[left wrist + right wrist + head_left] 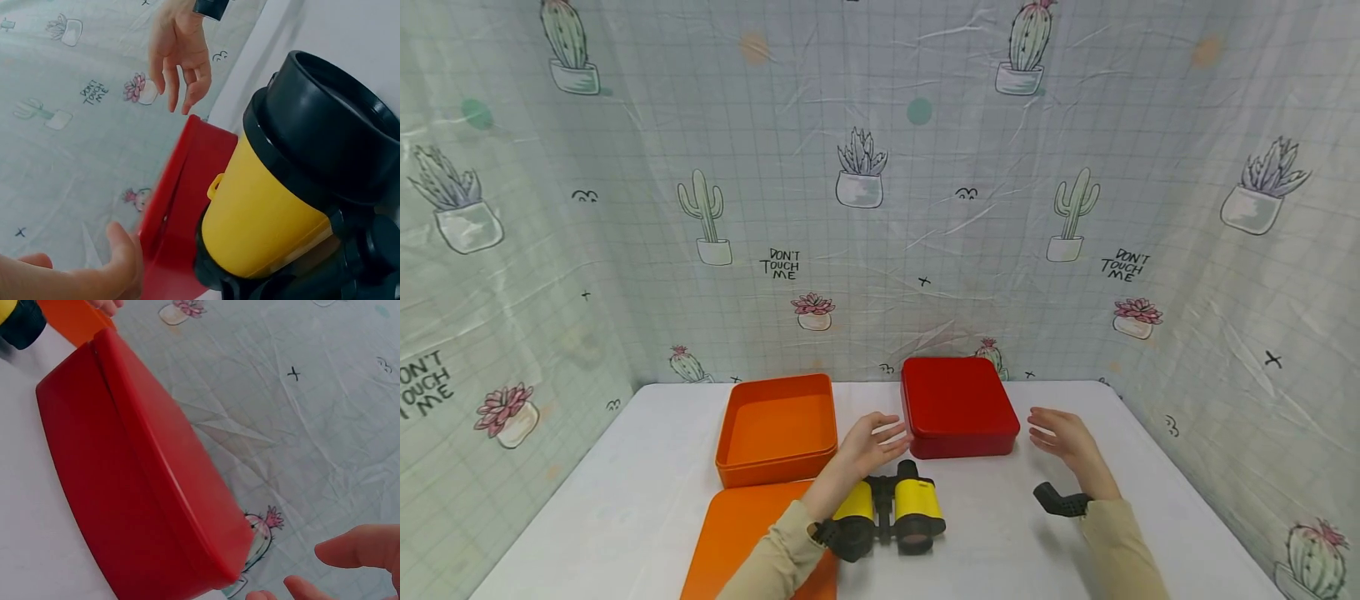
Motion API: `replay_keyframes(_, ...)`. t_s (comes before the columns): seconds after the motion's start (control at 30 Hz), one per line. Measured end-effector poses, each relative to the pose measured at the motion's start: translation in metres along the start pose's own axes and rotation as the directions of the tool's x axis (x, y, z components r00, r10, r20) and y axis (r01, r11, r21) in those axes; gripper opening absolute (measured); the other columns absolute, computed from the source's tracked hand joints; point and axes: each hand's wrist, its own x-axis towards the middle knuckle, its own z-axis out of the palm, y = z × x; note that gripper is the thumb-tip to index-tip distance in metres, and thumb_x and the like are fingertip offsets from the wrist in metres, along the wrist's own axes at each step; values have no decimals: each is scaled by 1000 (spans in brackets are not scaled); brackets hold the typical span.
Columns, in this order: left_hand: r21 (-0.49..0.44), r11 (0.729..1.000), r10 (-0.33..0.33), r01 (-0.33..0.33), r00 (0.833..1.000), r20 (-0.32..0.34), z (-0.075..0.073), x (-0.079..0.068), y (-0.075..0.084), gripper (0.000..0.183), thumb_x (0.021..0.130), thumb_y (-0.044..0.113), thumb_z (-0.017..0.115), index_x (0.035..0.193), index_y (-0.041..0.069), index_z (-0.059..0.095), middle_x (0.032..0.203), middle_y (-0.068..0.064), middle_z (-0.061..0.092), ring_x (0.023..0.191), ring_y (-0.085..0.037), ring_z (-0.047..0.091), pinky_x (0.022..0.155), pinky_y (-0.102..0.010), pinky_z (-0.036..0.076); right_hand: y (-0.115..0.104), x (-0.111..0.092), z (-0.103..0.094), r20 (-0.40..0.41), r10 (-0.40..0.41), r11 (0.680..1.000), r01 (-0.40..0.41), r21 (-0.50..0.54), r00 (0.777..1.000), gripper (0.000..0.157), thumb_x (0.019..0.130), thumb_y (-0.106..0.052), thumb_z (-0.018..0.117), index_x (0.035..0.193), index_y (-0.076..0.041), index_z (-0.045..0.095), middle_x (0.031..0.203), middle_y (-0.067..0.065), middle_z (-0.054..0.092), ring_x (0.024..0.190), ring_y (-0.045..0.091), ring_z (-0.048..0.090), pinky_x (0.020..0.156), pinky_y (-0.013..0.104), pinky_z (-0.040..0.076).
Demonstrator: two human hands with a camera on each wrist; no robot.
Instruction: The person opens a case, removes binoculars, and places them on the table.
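Note:
A red box (961, 400) with its lid on stands at the back of the table. My left hand (874, 446) is by its left side, palm turned inward, fingers loosely bent with nothing in them. On the other side my right hand (1066, 440) hovers just off the box's right edge, fingers spread and holding nothing. In the right wrist view, the red box (150, 475) shows a seam below its lid. Yellow and black binoculars (917, 508) lie below the left wrist, partly covered by the left forearm. The left wrist view shows one yellow barrel (262, 206) up close.
An orange open box (775, 425) stands at the back left. In front of it lies a flat orange lid (730, 533), partly under the left sleeve. A cactus-printed curtain (880, 208) rises behind the white table (587, 500) and along both sides.

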Motion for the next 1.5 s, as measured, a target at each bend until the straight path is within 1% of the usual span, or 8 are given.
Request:
replay_keyframes(0.17,-25,1000,6,-6,999,-33,2,9,-8,50,92,15,30,134,-8,19,140,-31,22,128,-46,29,106,-46,27,3,10,5,4,48,994,-48,101,999,58,94,-23,40,136,11,20,141,31,19,126,42,30,90,33,48)
replay_keyframes(0.33,-22,1000,9,-11,998,-59,5,13,-13,50,91,16,32,134,-6,20,140,-30,24,127,-44,31,106,-45,29,9,16,10,-8,59,988,-57,144,998,55,93,-19,41,134,12,23,133,30,32,114,36,43,83,29,51)
replay_keyframes(0.43,-3,1000,24,-24,997,-70,6,15,-15,48,91,17,33,132,-6,21,139,-30,25,125,-43,34,104,-45,31,12,18,13,-11,51,984,-48,173,999,52,91,-15,43,132,14,28,110,16,54,99,22,52,85,31,50)
replay_keyframes(0.57,19,999,39,-38,997,-71,6,16,-17,50,91,17,33,133,-7,20,139,-30,25,123,-43,36,104,-45,31,16,18,16,-7,33,978,-31,205,999,49,90,-15,46,128,14,34,87,-4,57,86,12,54,87,33,49)
replay_keyframes(0.67,12,999,43,-42,996,-73,5,15,-19,50,91,17,33,133,-7,20,139,-30,26,123,-43,36,104,-45,32,18,17,18,-12,21,985,-18,173,1000,50,90,-18,48,127,13,35,93,-2,56,88,13,53,86,32,49)
replay_keyframes(0.83,-8,999,46,-46,996,-72,3,15,-20,50,92,17,34,134,-5,19,139,-29,26,124,-43,36,103,-45,33,20,19,20,-27,23,990,-19,139,999,53,91,-20,47,131,12,31,117,15,47,96,16,50,82,25,51)
replay_keyframes(1.03,-25,998,56,-58,996,-65,3,16,-22,50,92,19,32,135,-4,20,139,-29,26,123,-42,37,103,-44,33,19,23,22,-41,51,987,-44,155,998,53,92,-15,45,133,13,26,130,25,34,92,15,50,75,20,51)
replay_keyframes(1.5,-36,997,62,-64,997,-52,4,14,-23,50,93,20,29,137,-3,19,139,-27,26,123,-40,37,103,-44,34,12,14,22,-31,36,996,-34,86,999,51,90,-11,47,130,14,31,102,11,52,79,14,54,77,23,51)
